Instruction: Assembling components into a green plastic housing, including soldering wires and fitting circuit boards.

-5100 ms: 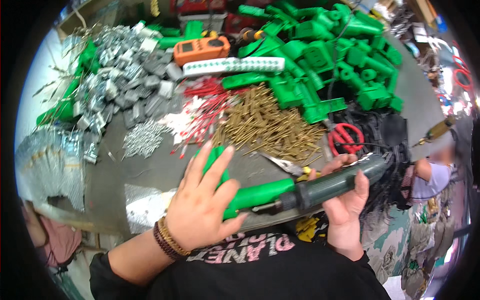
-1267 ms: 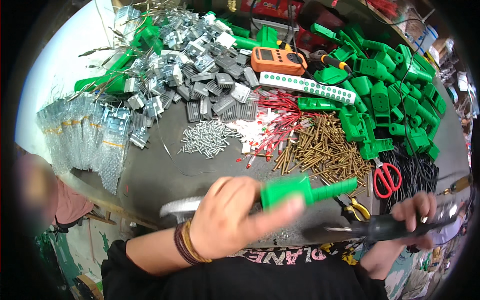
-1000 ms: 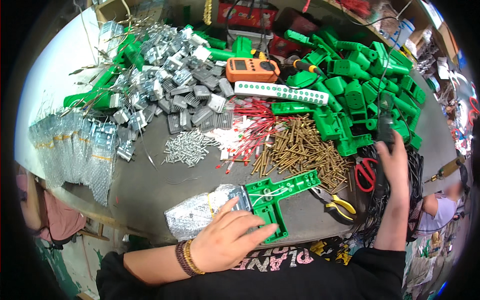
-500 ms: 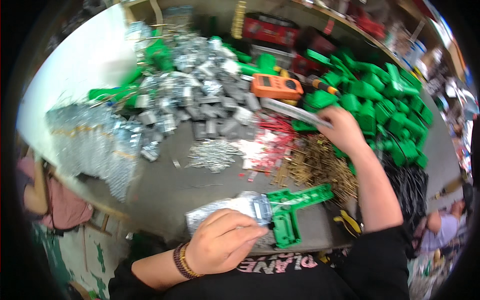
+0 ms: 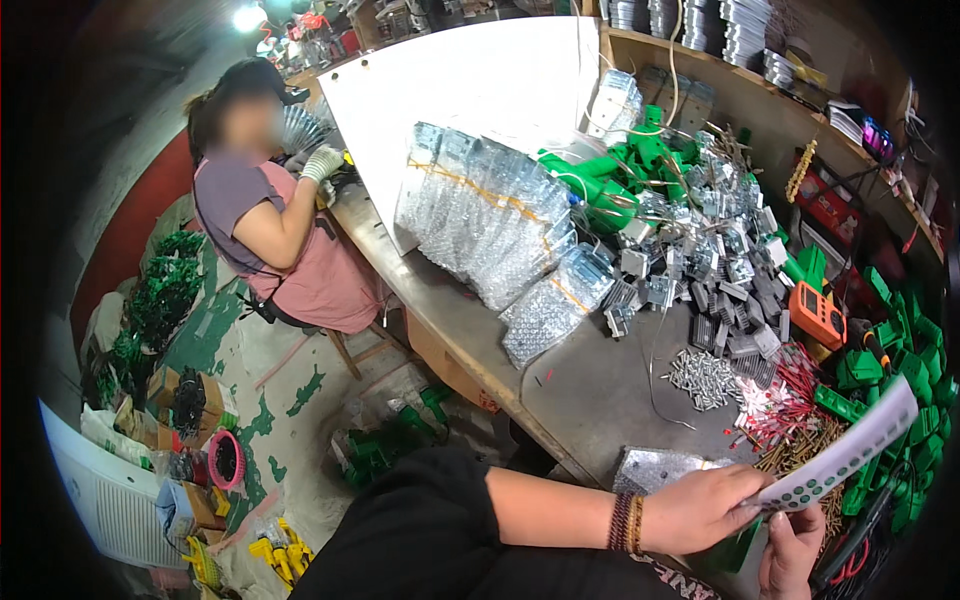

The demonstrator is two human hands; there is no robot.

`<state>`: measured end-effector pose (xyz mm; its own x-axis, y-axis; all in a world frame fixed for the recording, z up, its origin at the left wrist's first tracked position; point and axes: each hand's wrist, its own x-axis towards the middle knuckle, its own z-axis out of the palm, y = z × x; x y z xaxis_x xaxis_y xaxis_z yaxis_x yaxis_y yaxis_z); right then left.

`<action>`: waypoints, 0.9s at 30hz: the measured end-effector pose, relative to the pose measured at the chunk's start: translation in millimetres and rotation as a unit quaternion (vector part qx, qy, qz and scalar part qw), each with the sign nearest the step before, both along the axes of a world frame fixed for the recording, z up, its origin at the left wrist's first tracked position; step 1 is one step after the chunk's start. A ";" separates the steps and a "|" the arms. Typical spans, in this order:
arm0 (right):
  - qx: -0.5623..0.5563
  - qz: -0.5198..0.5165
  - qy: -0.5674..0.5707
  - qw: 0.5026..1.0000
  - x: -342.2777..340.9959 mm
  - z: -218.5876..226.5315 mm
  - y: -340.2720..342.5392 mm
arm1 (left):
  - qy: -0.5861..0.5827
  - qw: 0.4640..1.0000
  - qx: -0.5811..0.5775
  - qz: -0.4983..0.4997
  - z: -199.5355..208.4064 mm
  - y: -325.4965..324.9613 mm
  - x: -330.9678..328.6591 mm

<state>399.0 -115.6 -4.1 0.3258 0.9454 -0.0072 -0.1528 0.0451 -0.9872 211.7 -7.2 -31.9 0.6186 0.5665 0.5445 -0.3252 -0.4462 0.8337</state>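
A white sheet (image 5: 850, 445) with rows of green round dots, like a sticker sheet, is raised above the bench at the lower right. My left hand (image 5: 700, 508), with beaded bracelets at the wrist, pinches its near end. My right hand (image 5: 793, 552) is closed at the sheet's lower edge, with thumb and fingertips against it. Below my hands a green plastic housing (image 5: 738, 548) shows only in part. A silver bubble-wrap pack (image 5: 655, 468) lies just beyond my left wrist, partly covered.
On the bench lie small metal pins (image 5: 703, 378), red wires (image 5: 795, 375), grey blocks (image 5: 735, 310), bubble-wrapped packs (image 5: 490, 220), an orange meter (image 5: 817, 315) and green housings (image 5: 905, 370). A co-worker (image 5: 280, 220) sits beyond the white board (image 5: 460, 85).
The view has swung left, bringing the co-worker and floor into sight. My right hand has brought the white sheet back from the green housings, and my left hand has taken hold of it.
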 end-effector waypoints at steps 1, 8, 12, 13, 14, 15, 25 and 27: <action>-0.001 0.014 -0.060 0.998 9.0 -1.7 0.2 | 0.094 0.995 0.033 0.011 1.3 3.6 -7.5; 0.265 -0.125 -0.711 0.639 5.8 85.6 -1.7 | 0.181 0.978 0.104 0.025 22.8 36.9 -50.7; 0.141 0.046 -0.727 0.671 -8.1 92.0 22.6 | 0.213 0.966 0.149 -0.016 46.9 34.6 -52.5; 0.122 0.080 -0.710 0.688 -3.4 82.0 19.6 | 0.224 0.959 0.171 -0.024 50.9 34.7 -50.7; 0.108 0.107 -0.693 0.704 2.8 75.4 13.0 | 0.216 0.959 0.176 -0.041 51.3 36.6 -48.7; 0.111 0.092 -0.676 0.723 5.2 69.7 10.3 | 0.203 0.968 0.141 -0.040 49.1 36.5 -49.3; 0.036 0.078 -0.412 0.907 -5.7 41.4 3.8 | -0.024 0.955 -0.262 -0.137 6.9 3.6 -19.8; 0.018 0.076 -0.401 0.913 -11.2 46.4 1.6 | -0.033 0.945 -0.314 -0.081 10.8 -5.7 -15.9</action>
<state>387.8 -114.1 42.2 0.0789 0.9750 0.2076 0.6110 0.1173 -0.7829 195.8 -12.9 -21.1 0.7010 0.6918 0.1732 -0.4081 0.1900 0.8929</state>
